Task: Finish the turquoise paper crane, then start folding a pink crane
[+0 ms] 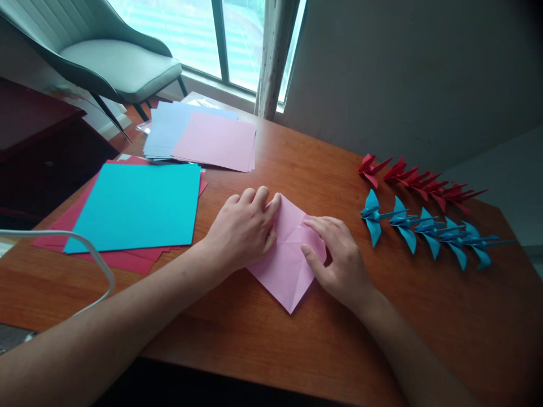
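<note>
A pink sheet of origami paper [292, 268] with crossing creases lies on the wooden table, one corner pointing towards me. My left hand [246, 226] grips its left side with curled fingers, the index fingertip by the top corner; the paper beneath that hand is hidden. On the opposite side, my right hand [339, 257] holds the right edge between thumb and fingers, and the paper bends up a little there.
Turquoise sheets [136, 206] rest over red sheets [131, 263] at left. Behind lie pink sheets [216, 141] and pale blue sheets [163, 130]. Rows of red paper cranes [424, 183] and blue paper cranes [428, 229] stand at right. A white cable [99, 260] crosses the left edge.
</note>
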The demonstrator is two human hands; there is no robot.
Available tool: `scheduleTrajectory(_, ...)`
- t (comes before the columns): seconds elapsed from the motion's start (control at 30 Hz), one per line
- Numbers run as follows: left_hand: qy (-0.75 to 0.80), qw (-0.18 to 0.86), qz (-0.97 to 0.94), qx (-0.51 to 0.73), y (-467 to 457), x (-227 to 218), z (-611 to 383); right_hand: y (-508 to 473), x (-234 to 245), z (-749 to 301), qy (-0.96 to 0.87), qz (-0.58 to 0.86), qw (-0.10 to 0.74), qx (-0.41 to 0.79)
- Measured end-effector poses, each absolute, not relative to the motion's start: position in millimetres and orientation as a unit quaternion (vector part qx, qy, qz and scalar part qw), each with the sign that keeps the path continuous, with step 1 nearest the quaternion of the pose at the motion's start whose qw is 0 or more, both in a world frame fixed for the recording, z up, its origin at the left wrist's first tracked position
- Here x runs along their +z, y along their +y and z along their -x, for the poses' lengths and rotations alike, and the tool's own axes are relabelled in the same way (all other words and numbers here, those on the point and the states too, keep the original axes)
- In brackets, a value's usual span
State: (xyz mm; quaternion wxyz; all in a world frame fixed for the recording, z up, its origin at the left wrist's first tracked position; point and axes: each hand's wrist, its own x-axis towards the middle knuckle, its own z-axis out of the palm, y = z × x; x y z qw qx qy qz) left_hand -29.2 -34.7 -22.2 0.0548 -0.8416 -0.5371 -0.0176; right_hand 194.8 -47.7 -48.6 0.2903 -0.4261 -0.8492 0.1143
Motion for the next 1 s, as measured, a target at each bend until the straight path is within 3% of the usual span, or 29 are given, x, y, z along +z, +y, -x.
scheduleTrajectory(0.57, -0.540, 0.070, 0.838, -0.013, -39.0, -20.2, 27.0, -46.0, -48.2, -197.8, -0.862, 0.461, 0.212, 0.026)
scheduleTrajectory(1.0, -0.545, 0.075, 0.835, -0.010, -39.7, -20.8, 27.2, -51.6, -44.3, -194.4, -0.881, 0.378, 0.282, 0.042)
